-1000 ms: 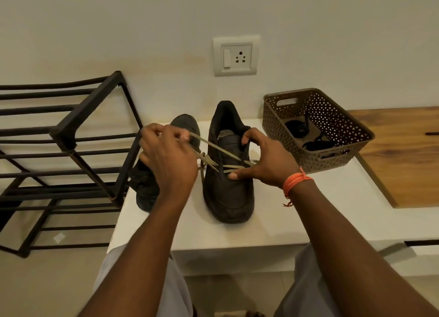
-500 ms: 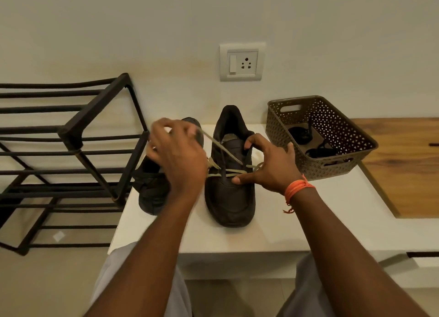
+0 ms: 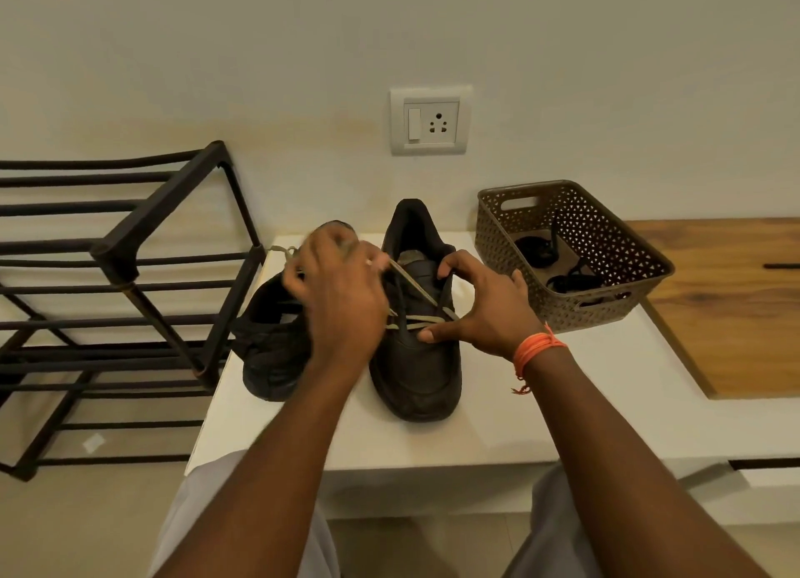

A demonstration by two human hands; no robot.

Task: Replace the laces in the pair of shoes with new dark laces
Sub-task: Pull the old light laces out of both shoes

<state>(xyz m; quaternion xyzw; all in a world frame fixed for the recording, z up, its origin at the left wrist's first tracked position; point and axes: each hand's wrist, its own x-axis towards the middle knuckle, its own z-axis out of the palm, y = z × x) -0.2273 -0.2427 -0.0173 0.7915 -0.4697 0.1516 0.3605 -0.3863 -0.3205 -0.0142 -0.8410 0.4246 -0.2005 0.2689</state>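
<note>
Two dark shoes stand side by side on a white table (image 3: 584, 395). The right shoe (image 3: 415, 361) keeps a pale old lace (image 3: 415, 289) through its lower eyelets. My left hand (image 3: 340, 291) pinches that lace and holds it taut, up and to the left, above the left shoe (image 3: 270, 352), which it partly hides. My right hand (image 3: 476, 304) grips the right shoe's upper, thumb on the vamp and fingers on the tongue edge. Dark new laces (image 3: 562, 270) lie coiled in the brown basket (image 3: 606, 239).
A black metal shoe rack (image 3: 143, 265) stands close against the table's left edge. The perforated basket sits at the back right of the table, beside a wooden surface (image 3: 736, 309). A wall socket (image 3: 428, 120) is above the shoes. My knees are under the table's front edge.
My left hand has drawn the pale lace a little further up and to the left, out of the right shoe. My right hand stays on the shoe.
</note>
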